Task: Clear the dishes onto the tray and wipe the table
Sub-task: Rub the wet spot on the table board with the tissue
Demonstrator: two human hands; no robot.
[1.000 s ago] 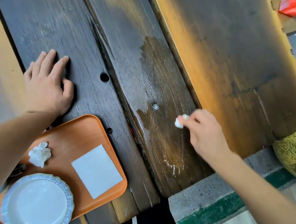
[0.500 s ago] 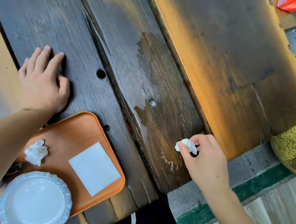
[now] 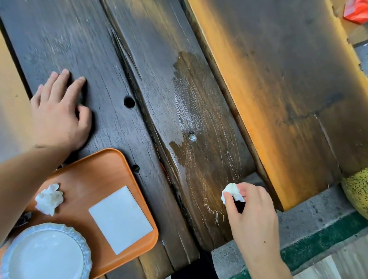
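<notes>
Orange plastic makes up the tray at the lower left, lying on the near edge of the table. On it sit a white scalloped plate, a crumpled napkin and a flat white square of paper; the plate is partly cut off by the frame. I judge the plate stiff, breakable and a little slick, best taken by its rim, while the tray with that load wants a grip at two opposite edges so it stays level.

Just beyond the tray, the left hand lies flat on the dark planks, fingers straight and holding nothing.

Further right, a paler wet patch runs down the middle plank toward the near edge, with a screw head set in it.

At that near edge the right hand pinches a small balled tissue between fingertips and thumb. It looks soft, light and quick to soak or tear, so I would keep it bunched and press lightly.

Wood here is rough, cracked and gapped between planks, likely to snag paper. Rightmost, a lighter bench plank stands over a concrete floor with a green stripe; a yellow speckled object and something red are at the frame's edge.
</notes>
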